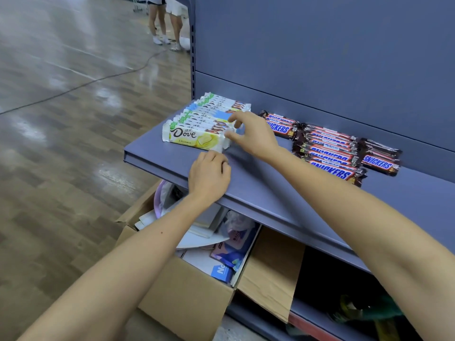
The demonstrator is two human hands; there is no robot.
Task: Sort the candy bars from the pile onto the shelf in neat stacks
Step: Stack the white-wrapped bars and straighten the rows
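Left forearm and right forearm nearest, both stretched up over the shelf's front lip. Shelf grey-blue, bare along its front. Under the shelf, an open box of papers and packets. Toward the shelf's back, right of centre, Snickers in a loose overlapping heap, not yet squared. At the shelf's left end, Dove row, bars shingled one over another, front bar face-out. Right hand at the row's right ends, thumb and fingers narrow, pinching the crimped wrapper tips. Left hand knuckles-up on the shelf just in front of the row, fingers curled, tips at the front bar's corner; grip or mere touch, cannot tell.

Likely squaring the row.

Risks, as judged:
- Too hard a push from the right, and bars sliding off the shelf's left end, close beside the row.
- Pulling by the wrapper tips alone, and slick bars fanning out or skewing.
- A sleeve-level sweep of the right forearm back across the shelf, and the Snickers scattered toward the front lip and the box below.
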